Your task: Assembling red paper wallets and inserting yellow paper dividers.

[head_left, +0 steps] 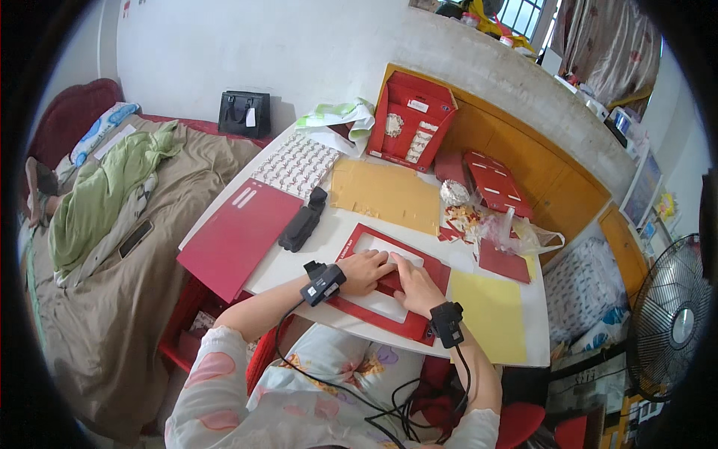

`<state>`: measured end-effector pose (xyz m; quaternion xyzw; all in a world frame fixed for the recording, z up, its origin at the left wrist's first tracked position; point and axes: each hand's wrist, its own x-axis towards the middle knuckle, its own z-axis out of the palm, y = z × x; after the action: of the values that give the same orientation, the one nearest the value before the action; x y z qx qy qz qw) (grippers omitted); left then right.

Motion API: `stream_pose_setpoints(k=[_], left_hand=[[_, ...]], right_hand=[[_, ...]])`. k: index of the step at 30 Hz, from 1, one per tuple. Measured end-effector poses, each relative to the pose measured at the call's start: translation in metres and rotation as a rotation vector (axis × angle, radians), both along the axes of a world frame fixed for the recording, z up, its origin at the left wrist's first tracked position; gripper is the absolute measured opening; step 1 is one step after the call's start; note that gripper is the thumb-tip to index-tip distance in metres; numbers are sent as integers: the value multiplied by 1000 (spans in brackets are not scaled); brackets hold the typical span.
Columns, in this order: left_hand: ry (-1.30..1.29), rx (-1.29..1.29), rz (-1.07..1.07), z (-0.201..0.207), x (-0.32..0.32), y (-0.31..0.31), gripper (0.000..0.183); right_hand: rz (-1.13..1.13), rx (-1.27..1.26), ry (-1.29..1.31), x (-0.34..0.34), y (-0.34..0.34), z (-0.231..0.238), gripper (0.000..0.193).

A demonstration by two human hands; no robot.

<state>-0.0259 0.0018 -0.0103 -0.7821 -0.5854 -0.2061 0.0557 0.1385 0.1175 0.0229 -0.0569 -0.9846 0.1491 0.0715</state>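
Note:
A red card sheet (357,303) with a large white area in its middle lies in front of me, near the table's front edge. My left hand (363,271) rests on it, fingers bent and closed at a red inner piece (390,280). From the right, my right hand (416,284) meets it, index finger stretched toward the left fingertips and the other fingers curled at the same red piece. The fingers partly hide that piece. Each wrist wears a black strapped device with a cable.
Left on the white table are dark red sheets (241,228), a black strap-like object (303,221) and a patterned sheet (294,165). Tan card (385,193), a red display box (413,123), scraps (461,221), a plastic bag (523,236) and yellow sheet (488,314) surround. A fan (673,318) stands right.

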Motion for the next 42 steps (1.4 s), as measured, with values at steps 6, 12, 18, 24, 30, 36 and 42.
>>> stream_pose_setpoints(k=[6,12,18,24,30,36,42], left_hand=[[-97,-30,-14,3,1,-3,44],[40,51,45,-14,0,5,44],[172,35,108,-11,2,0,47],[115,-92,107,-3,3,-2,48],[235,22,199,11,4,-21,41],[181,6,238,17,0,-33,38],[116,2,220,24,-6,-43,33]], right_hand=[[78,-35,254,9,0,-8,56],[70,-79,379,16,6,-23,27],[59,117,448,14,4,-28,18],[29,73,420,14,2,-28,20],[45,77,417,12,0,-23,18],[-10,113,366,8,-22,-20,19],[11,223,399,16,-53,-17,22]])
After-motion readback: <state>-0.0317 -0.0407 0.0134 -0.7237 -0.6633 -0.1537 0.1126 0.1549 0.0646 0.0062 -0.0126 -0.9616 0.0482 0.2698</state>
